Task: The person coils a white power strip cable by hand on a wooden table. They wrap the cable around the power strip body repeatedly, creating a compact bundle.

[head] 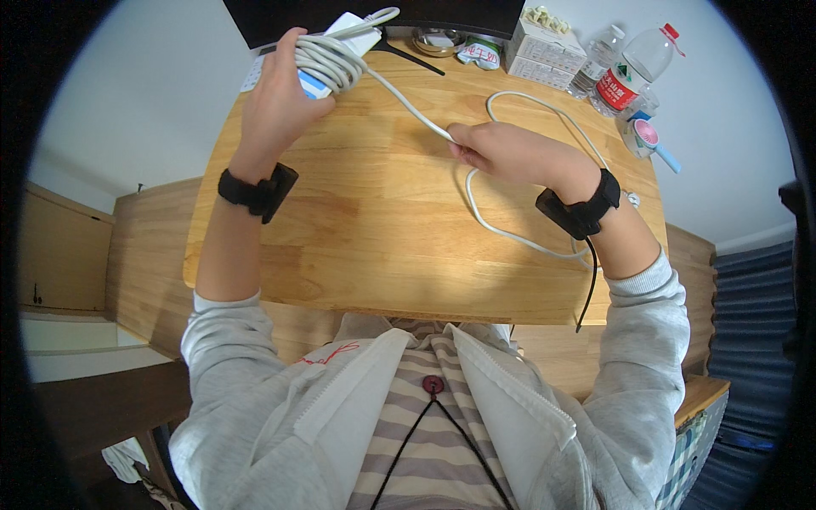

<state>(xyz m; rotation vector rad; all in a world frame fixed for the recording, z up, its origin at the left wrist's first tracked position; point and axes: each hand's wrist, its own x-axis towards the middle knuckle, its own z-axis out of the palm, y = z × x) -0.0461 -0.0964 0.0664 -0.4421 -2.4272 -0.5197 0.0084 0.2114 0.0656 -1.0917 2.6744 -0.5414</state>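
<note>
In my left hand is a white and blue block-shaped body, probably a power strip, lifted above the back left of the table. Several turns of white cable are wound around its middle. My right hand pinches the same cable between thumb and fingers, right of the table's middle. The stretch between the hands runs nearly straight and slopes down to the right. Past my right hand, the loose cable lies in wide loops on the wood, partly hidden under my forearm. A white plug shows beside that forearm.
A monitor stands at the back of the wooden table. Along the far right are a metal bowl, a milk packet, a tissue box, plastic bottles and a small handheld fan. A black cord hangs from my right wrist strap.
</note>
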